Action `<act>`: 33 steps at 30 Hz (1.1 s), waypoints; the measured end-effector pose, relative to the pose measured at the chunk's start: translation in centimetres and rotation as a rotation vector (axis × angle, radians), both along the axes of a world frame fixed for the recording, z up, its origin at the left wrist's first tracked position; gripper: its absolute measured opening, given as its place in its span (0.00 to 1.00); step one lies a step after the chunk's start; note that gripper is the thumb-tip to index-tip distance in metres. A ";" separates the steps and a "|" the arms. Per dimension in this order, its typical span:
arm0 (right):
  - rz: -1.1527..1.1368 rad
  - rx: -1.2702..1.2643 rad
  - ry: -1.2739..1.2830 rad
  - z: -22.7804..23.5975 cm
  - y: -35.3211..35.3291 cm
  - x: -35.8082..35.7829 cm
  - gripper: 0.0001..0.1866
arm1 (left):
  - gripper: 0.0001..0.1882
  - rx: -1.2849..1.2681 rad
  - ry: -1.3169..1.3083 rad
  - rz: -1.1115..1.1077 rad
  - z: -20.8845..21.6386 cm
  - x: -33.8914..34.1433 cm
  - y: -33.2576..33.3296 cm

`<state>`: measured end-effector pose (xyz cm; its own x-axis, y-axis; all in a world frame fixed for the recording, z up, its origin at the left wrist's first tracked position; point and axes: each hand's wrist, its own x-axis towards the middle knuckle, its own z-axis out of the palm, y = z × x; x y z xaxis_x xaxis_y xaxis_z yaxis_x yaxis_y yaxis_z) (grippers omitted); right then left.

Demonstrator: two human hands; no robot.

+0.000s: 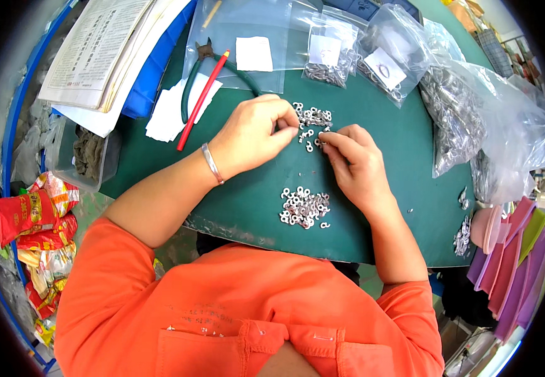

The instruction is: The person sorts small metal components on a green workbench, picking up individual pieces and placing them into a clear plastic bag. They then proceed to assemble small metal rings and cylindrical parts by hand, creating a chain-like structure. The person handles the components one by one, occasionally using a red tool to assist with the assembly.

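Note:
Two heaps of small silver ring-shaped metal pieces with hooked ends lie on the green table. At the far heap (315,117), my left hand (257,135) is closed in a pinch on its left side. What is between those fingertips, if anything, is hidden. On the heap's near right side, my right hand (357,164) pinches a small metal piece (318,143) between thumb and forefinger. A few loose pieces (309,146) lie between the two hands. The near heap (304,207) sits closer to the table's front edge, touched by neither hand.
Green-handled pliers (191,88) and a red pencil (203,100) lie at the far left on white paper (165,114). Clear bags of metal parts (451,113) stand at the far right. Papers (90,63) rest on a blue bin (153,75). Coloured plastic trays (511,270) stand right.

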<state>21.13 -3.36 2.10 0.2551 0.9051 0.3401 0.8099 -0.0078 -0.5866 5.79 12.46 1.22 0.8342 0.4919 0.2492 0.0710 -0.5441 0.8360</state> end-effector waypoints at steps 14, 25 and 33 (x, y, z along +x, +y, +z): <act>-0.070 -0.043 0.507 0.5 0.6 1.1 0.07 | 0.15 0.242 -0.024 0.118 -1.4 0.0 0.2; 0.027 -0.378 0.844 8.5 8.3 6.5 0.07 | 0.14 0.233 -0.059 0.094 -1.7 -0.1 0.2; -0.296 0.548 0.964 12.1 14.2 14.4 0.16 | 0.15 0.248 -0.093 0.083 -1.6 0.1 0.3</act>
